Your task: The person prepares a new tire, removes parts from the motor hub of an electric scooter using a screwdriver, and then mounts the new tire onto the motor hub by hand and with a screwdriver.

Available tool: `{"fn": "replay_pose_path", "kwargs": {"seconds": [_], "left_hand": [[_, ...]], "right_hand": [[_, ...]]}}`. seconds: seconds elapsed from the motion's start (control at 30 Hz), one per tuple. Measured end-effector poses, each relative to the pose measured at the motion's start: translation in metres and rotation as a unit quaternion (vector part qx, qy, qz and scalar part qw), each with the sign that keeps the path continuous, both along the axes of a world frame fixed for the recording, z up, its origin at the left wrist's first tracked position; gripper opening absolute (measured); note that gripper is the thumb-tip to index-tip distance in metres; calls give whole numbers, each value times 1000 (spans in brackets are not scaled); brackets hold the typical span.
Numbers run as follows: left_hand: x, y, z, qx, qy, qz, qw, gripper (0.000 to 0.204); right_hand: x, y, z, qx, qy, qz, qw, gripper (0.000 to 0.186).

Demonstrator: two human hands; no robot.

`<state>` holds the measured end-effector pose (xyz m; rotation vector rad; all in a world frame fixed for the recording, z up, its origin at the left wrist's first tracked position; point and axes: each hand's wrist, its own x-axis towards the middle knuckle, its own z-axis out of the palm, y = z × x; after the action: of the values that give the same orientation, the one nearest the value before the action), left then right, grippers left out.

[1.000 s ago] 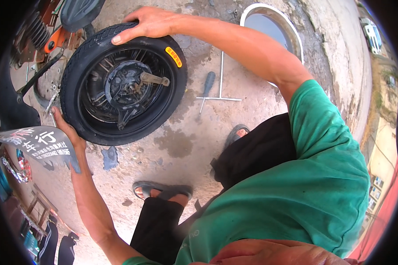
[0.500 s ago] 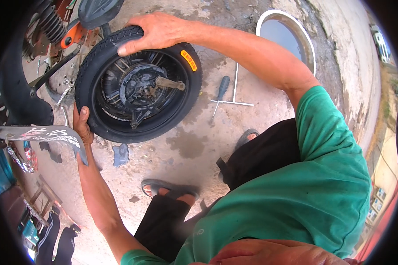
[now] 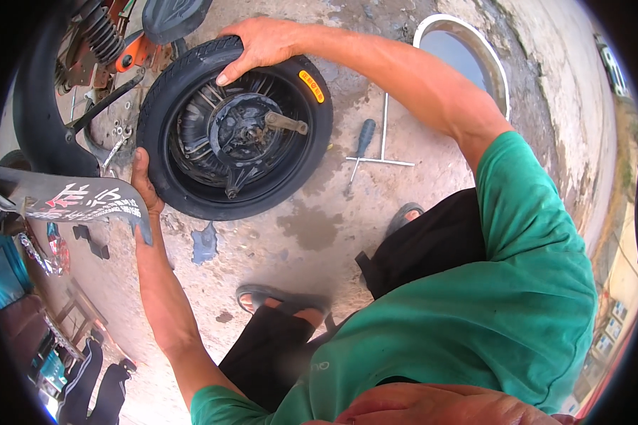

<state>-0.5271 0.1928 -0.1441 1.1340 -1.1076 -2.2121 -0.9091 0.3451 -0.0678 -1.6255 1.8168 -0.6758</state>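
My right hand [image 3: 261, 48] grips the top of a black tyre [image 3: 302, 170] fitted on a wheel with a dark hub motor [image 3: 242, 138], its thumb over the sidewall. My left hand [image 3: 149, 185] holds the tyre's lower left edge, partly hidden behind a grey printed panel [image 3: 85, 200]. A metal arm [image 3: 285, 123] sticks out from the hub, and a yellow-orange label [image 3: 311, 86] is on the sidewall. Right of the wheel, a dark-handled screwdriver [image 3: 366, 138] and a metal T-handle wrench [image 3: 397, 162] lie on the concrete.
A scooter's black frame [image 3: 42, 131], shock absorber [image 3: 101, 35] and orange part [image 3: 130, 52] stand at the left, with loose tools beside them. A white-rimmed basin of water [image 3: 502, 85] sits at upper right. My sandalled feet are below the wheel. A car is parked far right.
The wheel and both hands have moved slightly away from me, toward the upper part of the view. The surroundings have shifted rightward in view. Both hands still grip the tyre.
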Motion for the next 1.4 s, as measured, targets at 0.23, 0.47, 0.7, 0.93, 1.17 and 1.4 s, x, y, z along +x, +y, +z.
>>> {"fn": "replay_pose_path", "kwargs": {"seconds": [0.23, 0.47, 0.7, 0.93, 1.17, 1.4], "left_hand": [[-35, 31, 31, -5, 19, -12, 1000, 71], [-27, 21, 12, -78, -16, 16, 997, 70], [-5, 21, -10, 30, 22, 31, 999, 82], [7, 103, -24, 60, 92, 154, 982, 84], [-15, 116, -31, 67, 139, 227, 962, 75], [-32, 44, 46, 33, 2, 69, 997, 62]], "right_hand": [[-11, -5, -6, 31, -72, 18, 997, 81], [-6, -2, 1, 19, -24, 13, 999, 66], [-2, 1, 8, 20, -12, 0, 1000, 66], [-7, 4, -2, 16, -30, -2, 999, 66], [-12, 9, 7, 51, -53, -13, 997, 65], [5, 109, -31, 18, -275, -128, 953, 66]]}}
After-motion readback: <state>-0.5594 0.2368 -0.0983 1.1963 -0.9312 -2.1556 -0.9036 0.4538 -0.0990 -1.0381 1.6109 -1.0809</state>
